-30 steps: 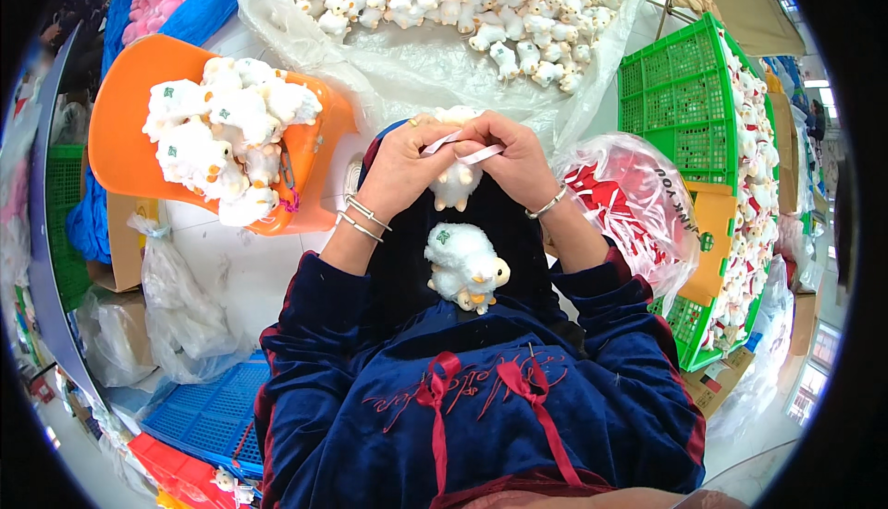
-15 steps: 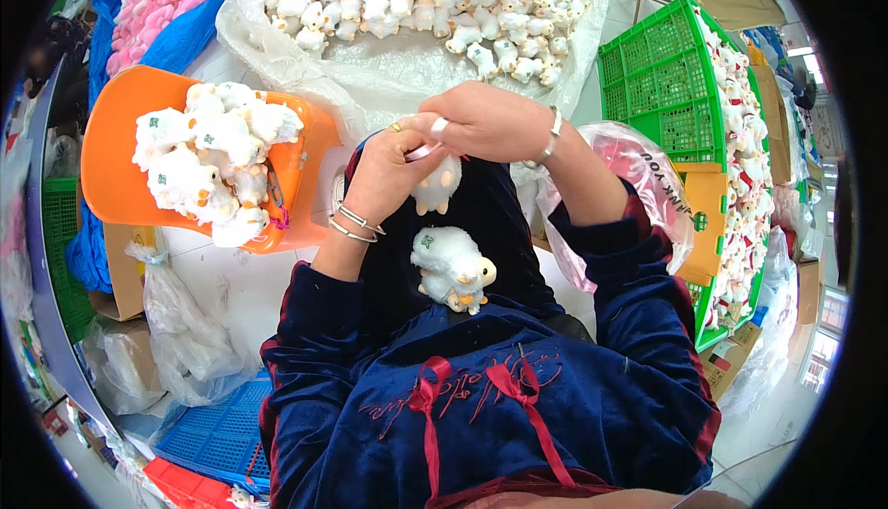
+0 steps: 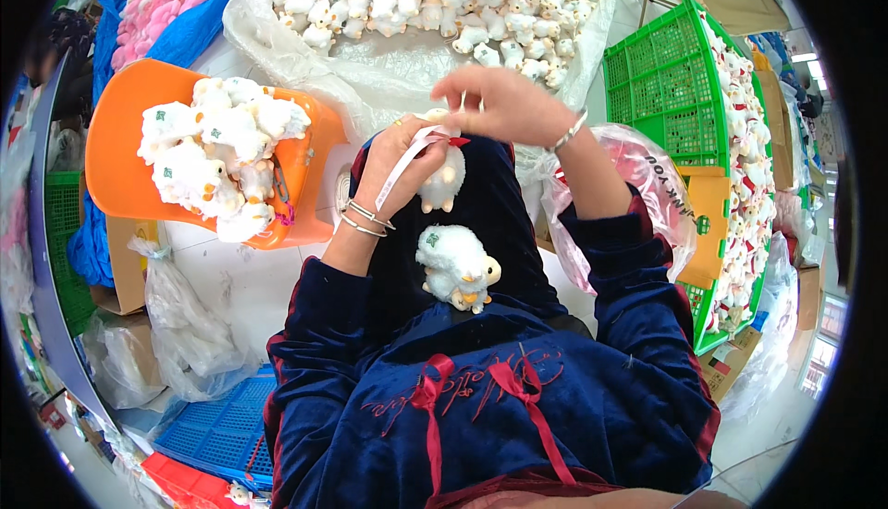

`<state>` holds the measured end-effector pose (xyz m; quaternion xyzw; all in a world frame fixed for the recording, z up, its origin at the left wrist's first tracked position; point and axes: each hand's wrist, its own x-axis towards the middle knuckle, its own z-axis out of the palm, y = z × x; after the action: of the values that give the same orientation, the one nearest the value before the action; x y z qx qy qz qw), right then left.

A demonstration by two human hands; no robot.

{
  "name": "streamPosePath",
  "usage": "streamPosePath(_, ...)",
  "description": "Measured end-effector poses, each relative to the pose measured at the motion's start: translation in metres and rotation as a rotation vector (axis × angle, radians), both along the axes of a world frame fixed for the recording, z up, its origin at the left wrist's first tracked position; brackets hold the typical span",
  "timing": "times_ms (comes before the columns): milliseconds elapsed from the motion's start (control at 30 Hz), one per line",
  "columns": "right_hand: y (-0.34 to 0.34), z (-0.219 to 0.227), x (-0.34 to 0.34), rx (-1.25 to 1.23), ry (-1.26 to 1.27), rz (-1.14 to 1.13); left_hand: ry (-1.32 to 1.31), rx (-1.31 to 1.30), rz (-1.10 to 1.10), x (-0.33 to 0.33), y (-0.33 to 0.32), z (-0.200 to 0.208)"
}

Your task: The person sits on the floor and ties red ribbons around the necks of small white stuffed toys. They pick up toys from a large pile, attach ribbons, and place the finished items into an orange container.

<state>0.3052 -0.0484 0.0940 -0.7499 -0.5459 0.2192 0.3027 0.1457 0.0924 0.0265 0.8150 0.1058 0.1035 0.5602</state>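
My left hand (image 3: 396, 165) is closed round the upper part of a small white plush animal (image 3: 444, 183), whose pale feet point toward me. A white ribbon (image 3: 405, 168) with print on it hangs across the back of that hand, and a bit of red ribbon (image 3: 457, 142) shows at the toy's neck. Just above and to the right, my right hand (image 3: 514, 106) has its fingers bent and apart, thumb close to the left fingertips; I see nothing held in it. A second white plush animal (image 3: 455, 264) with a green tag lies on my lap.
On the left, an orange chair (image 3: 129, 148) bears several white plush animals (image 3: 208, 143). Ahead, a clear plastic sheet (image 3: 277, 60) holds a heap of them. Green crates (image 3: 661, 83) with plush toys stand at right, beside a pink-tinted plastic bag (image 3: 620, 176). A blue crate (image 3: 217, 426) sits lower left.
My right hand has lifted slightly and its fingers have spread from the left hand. The white ribbon now lies over my left hand, and red ribbon shows at the toy's neck.
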Motion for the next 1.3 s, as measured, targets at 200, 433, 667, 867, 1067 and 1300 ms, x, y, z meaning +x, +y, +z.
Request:
streamPosePath(200, -0.007, -0.031, -0.018, 0.059, 0.319, -0.142, -0.02, -0.095, 0.066, 0.0, -0.005, -0.013)
streamPosePath(433, -0.006, -0.048, -0.014, 0.12, 0.666, -0.277, -0.067, -0.342, 0.057, -0.002, -0.007, -0.019)
streamPosePath(667, -0.006, -0.051, -0.01, 0.21, 0.713, -0.345, -0.338, 0.104, 0.11, -0.005, -0.009, -0.018)
streamPosePath(867, 0.001, -0.037, -0.012, 0.224, 0.697, -0.42, -0.383, 0.136, 0.138, -0.007, -0.013, -0.02)
streamPosePath(1067, -0.002, -0.015, -0.024, 0.337, 0.595, -0.409, -0.391, 0.089, 0.179, -0.007, -0.013, -0.022)
streamPosePath(1300, -0.034, -0.017, -0.052, 0.169, 0.805, -0.119, -0.292, -0.103, 0.203, -0.01, -0.011, -0.028)
